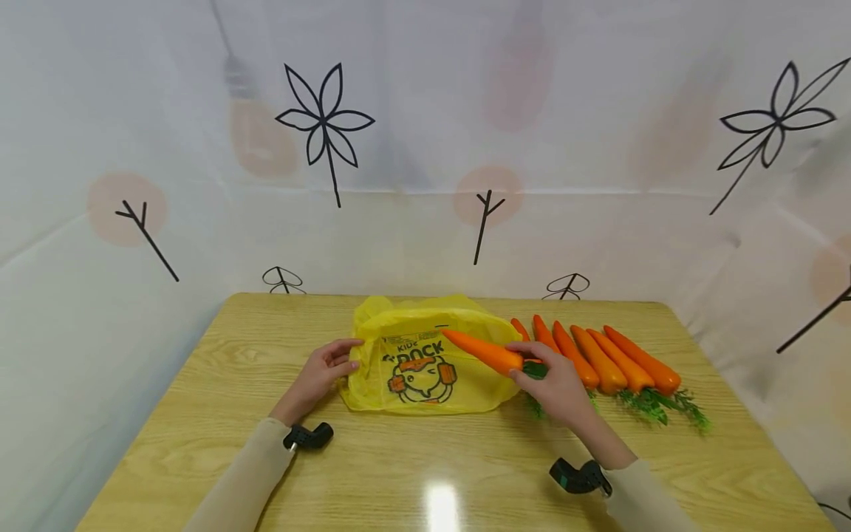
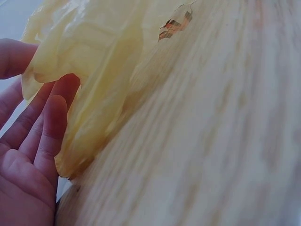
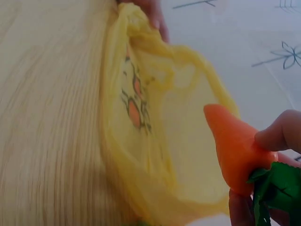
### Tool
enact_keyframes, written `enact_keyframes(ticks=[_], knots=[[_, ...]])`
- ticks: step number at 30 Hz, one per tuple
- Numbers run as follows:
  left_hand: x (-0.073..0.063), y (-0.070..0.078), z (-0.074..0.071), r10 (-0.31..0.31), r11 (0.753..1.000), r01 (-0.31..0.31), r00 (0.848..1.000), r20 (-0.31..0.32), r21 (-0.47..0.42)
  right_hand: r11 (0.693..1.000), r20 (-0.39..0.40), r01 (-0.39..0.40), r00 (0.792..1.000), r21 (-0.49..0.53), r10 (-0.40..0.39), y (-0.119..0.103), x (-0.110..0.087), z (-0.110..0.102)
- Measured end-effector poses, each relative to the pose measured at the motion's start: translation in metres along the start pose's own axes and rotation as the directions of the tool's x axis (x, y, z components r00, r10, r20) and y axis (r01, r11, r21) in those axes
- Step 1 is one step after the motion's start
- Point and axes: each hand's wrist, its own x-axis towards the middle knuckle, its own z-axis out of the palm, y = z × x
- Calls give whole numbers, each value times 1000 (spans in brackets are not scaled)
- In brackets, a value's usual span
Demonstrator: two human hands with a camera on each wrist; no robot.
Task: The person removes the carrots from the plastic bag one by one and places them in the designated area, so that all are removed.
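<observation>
A yellow plastic bag (image 1: 475, 391) with a cartoon print lies on the table, its mouth spread wide. My left hand (image 1: 323, 372) holds the bag's left edge; in the left wrist view the thin plastic (image 2: 101, 89) passes between thumb and fingers. My right hand (image 1: 557, 386) grips an orange carrot (image 1: 483, 352) near its leafy end. The carrot's tip points left, over the bag's mouth. From the right wrist, the carrot (image 3: 235, 146) shows in front of the opening, with its green leaves (image 3: 282, 186) by the fingers.
Several more carrots (image 1: 601, 362) lie in a row to the right of the bag, tips away from me, leaves toward me. Part of that row is behind my right hand. The wooden table (image 1: 372, 473) ends at a printed white curtain (image 1: 412, 244).
</observation>
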Motion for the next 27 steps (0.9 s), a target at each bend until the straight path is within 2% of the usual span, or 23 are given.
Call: enact_keyframes(ticks=[8,15,20,27], knots=[[1,1,2,-1,1000,1,1000,-7,19,998,-35,9,999,-65,-11,14,-18,-39],[0,1,1,4,1000,-4,1000,-2,1,994,-79,-19,997,-109,11,25,-29,-75],[-1,1,1,14,1000,-14,1000,6,-4,995,-94,-57,994,-83,49,38,-34,-97],[-1,-1,0,21,1000,-21,1000,10,-11,998,-122,-39,992,-47,33,54,-37,-119]])
